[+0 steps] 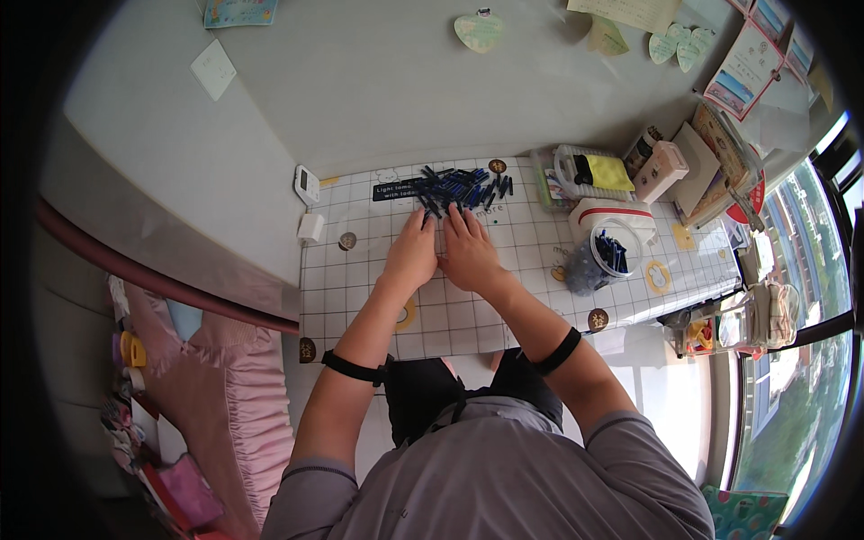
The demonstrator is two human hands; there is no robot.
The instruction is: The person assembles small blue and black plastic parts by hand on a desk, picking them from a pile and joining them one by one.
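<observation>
A loose pile of small dark blue tubes (461, 187), like pen ink cartridges, lies toward the back of a white gridded table (351, 306). At the pile's near edge is my left hand (413, 250), its fingers drawn together. A dark stick shows by those fingertips, too small to tell whether it is gripped. Close beside it, my right hand (470, 252) reaches palm down with fingers apart, their tips near the closest tubes. To the right stands a clear plastic jar (585, 272), without a lid on it, holding more dark blue tubes.
Behind the jar are a white case with a red stripe (612, 214), clear boxes with a yellow cloth (610, 173), and a pink container (661, 171). A small white timer (307, 184) and a white block (310, 228) sit along the left wall. Windows are on the right.
</observation>
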